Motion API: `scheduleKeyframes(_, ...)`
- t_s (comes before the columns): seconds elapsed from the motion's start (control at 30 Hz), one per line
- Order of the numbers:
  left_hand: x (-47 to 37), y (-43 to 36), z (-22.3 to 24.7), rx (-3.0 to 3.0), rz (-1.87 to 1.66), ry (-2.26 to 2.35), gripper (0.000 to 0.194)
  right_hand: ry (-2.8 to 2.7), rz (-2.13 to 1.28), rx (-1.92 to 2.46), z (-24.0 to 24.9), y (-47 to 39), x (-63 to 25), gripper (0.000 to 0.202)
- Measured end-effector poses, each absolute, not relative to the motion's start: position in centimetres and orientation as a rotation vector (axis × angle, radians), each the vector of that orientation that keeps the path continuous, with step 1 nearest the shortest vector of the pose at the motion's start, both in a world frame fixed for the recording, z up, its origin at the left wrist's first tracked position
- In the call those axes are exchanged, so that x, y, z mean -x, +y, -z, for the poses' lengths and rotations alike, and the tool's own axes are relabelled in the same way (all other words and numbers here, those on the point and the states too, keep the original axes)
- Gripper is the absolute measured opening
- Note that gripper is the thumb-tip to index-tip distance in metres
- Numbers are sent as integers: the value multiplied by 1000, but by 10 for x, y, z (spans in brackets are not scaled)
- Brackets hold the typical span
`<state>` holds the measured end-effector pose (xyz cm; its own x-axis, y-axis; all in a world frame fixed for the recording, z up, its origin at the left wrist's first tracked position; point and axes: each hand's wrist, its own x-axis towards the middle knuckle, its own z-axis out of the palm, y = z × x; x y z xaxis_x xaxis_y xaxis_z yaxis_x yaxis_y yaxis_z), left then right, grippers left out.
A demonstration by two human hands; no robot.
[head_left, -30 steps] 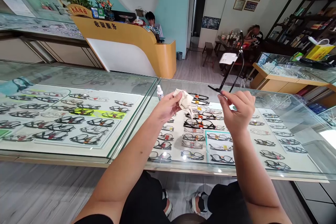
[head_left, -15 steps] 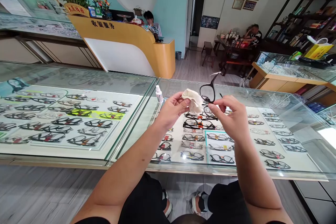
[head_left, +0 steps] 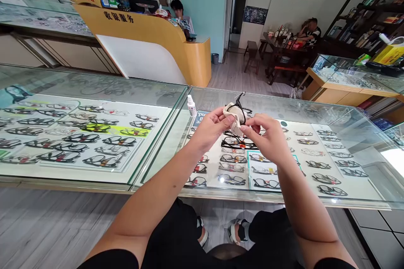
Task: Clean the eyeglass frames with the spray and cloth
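Above the glass-topped display counter (head_left: 164, 105), the left hand (head_left: 210, 128) pinches a crumpled cream cleaning cloth (head_left: 234, 114) around one lens of a pair of black-framed glasses (head_left: 241, 103). The right hand (head_left: 268, 136), at three o'clock of the cloth, grips the same frame. A small white spray bottle (head_left: 191, 105) stands on the counter at ten o'clock of the left hand.

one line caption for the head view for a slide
Left hand presses a cream cloth onto black-framed glasses held by the right hand, above a glass display case.
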<state>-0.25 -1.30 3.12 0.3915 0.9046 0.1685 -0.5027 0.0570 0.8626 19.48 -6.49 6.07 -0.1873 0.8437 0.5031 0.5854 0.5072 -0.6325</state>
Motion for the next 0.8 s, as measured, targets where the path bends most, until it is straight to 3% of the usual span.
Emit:
scheduleKeyframes(0.2,-5,-13,-22,-996,-1151,465,44,-1902,-509,1140,-55,-59,-189,23)
scheduleKeyframes(0.53,-13,-18,-22,-985,-1293,573,59,-1956,-493,1155,-49,-63,-172,28)
scheduleKeyframes(0.8,-3,-14,-30,-1010,-1108,528,58,-1828,-640,1155,-48,-61,-177,22)
